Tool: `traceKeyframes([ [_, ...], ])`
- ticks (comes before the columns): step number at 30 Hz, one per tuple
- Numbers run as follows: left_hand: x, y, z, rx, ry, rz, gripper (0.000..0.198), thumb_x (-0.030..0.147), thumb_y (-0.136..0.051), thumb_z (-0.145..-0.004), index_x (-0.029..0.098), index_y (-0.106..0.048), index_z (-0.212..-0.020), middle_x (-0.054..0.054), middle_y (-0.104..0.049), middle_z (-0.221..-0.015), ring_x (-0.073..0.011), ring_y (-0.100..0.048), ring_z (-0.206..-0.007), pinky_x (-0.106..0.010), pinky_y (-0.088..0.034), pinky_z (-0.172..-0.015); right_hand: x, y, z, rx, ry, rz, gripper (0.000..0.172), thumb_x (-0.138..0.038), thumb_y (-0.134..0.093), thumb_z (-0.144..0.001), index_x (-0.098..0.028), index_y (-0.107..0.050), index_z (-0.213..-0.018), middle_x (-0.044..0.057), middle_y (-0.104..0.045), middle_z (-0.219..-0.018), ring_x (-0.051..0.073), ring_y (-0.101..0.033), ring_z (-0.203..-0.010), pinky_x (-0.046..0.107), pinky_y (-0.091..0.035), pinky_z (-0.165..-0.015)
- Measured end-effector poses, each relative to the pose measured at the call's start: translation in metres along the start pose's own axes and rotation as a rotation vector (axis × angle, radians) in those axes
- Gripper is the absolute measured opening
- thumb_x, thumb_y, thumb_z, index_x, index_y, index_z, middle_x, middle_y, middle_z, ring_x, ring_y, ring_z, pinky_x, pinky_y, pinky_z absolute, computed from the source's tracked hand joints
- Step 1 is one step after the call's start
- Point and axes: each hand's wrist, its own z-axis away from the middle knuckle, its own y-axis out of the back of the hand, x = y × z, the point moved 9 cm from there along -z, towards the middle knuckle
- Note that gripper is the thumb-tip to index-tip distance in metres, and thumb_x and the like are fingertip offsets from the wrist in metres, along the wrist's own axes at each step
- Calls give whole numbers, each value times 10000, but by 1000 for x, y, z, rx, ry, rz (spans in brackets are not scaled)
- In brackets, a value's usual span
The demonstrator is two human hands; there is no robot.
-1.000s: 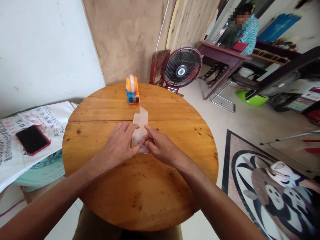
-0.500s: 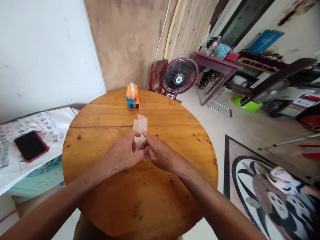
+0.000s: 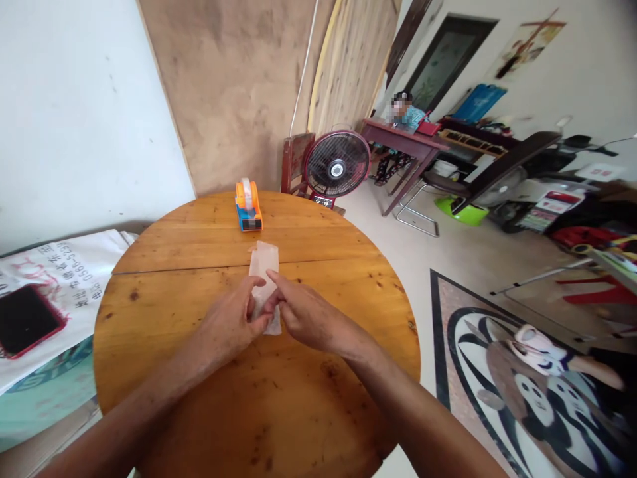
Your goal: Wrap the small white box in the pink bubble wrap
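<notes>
A thin, translucent whitish sheet [image 3: 267,257], perhaps a small plastic bag or paper, lies lengthwise near the middle of the round wooden table [image 3: 239,398]. My left hand [image 3: 237,307] grips its left edge, forefinger and thumb curved over it. From the opposite side my right hand [image 3: 301,309] is closed on the right edge, its fingertips reaching in over the sheet. The fingers of both hands nearly meet and cover the sheet's lower middle. Beyond its far end stands an orange and blue tape dispenser [image 3: 248,206] with a roll of clear tape.
A red-edged phone [image 3: 28,320] rests on white printed sacking [image 3: 94,255] left of the table. Behind the table are a fan [image 3: 337,166] and a wooden chair [image 3: 293,159]. Another person [image 3: 411,116] sits at a far desk [image 3: 405,138]. A patterned rug [image 3: 462,372] lies at right.
The whole view has shifted, so table and hands appear further left and slightly lower. My hands stay at the sheet, and more of its lower end shows between them.
</notes>
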Motion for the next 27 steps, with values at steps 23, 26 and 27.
traceKeyframes([
  [23, 9, 8, 5, 146, -212, -121, 605, 245, -640, -791, 210, -445, -1363, -103, -629, -1232, -315, -552, -1157, -503, -449, -996, 32, 45, -9, 477, 84, -107, 137, -273, -585, -880, -207, -704, -861, 29, -681, -805, 141, -582, -699, 278, -464, -698],
  [26, 13, 8, 6, 129, -239, -129, 639, 258, -614, -827, 225, -407, -1430, -99, -621, -1227, -302, -551, -1119, -489, -455, -972, 46, 64, -34, 483, 15, -141, 138, -288, -592, -853, -199, -698, -863, 26, -691, -823, 143, -586, -708, 268, -455, -677],
  [27, 14, 7, 6, 120, -245, -136, 641, 260, -605, -836, 232, -400, -1443, -95, -623, -1215, -296, -555, -1095, -482, -460, -956, 50, 67, -46, 450, 1, -149, 147, -295, -600, -841, -193, -698, -880, 25, -694, -837, 142, -585, -712, 265, -452, -674],
])
